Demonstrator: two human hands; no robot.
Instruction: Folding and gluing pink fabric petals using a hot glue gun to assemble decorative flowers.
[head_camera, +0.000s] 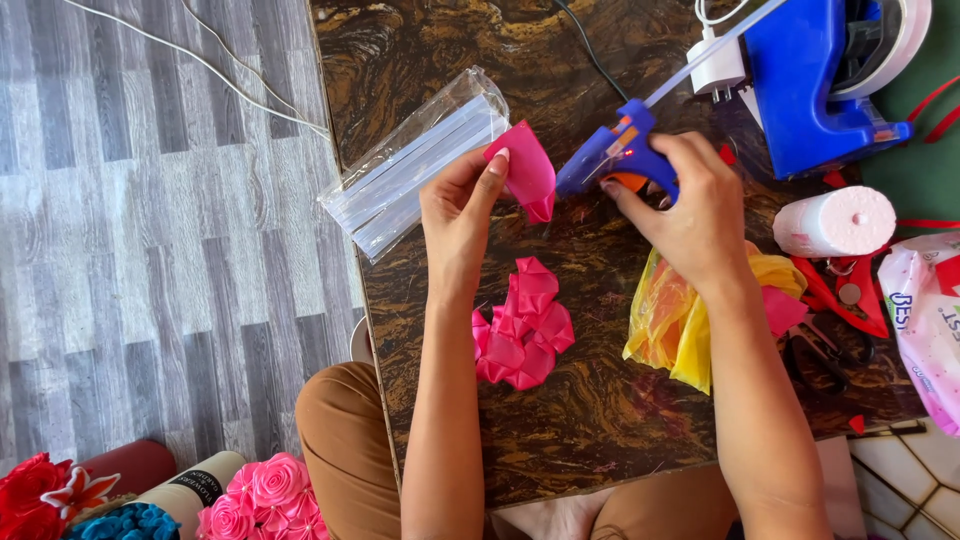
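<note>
While gluing looks to be under way, seen near to far: finished pink petals (524, 325) mid-bench; left hand (458, 205) pinching folded pink ribbon petal (527, 170); right hand (690, 205) gripping blue glue gun (612, 158), nozzle beside petal. Next needs steady nozzle placement.

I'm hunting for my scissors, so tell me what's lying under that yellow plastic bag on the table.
Red-handled scissors poke out beside the yellow plastic bag, and a pink piece peeks from its right edge. The right hand and forearm cross over the bag, so whatever lies beneath stays hidden.
</note>
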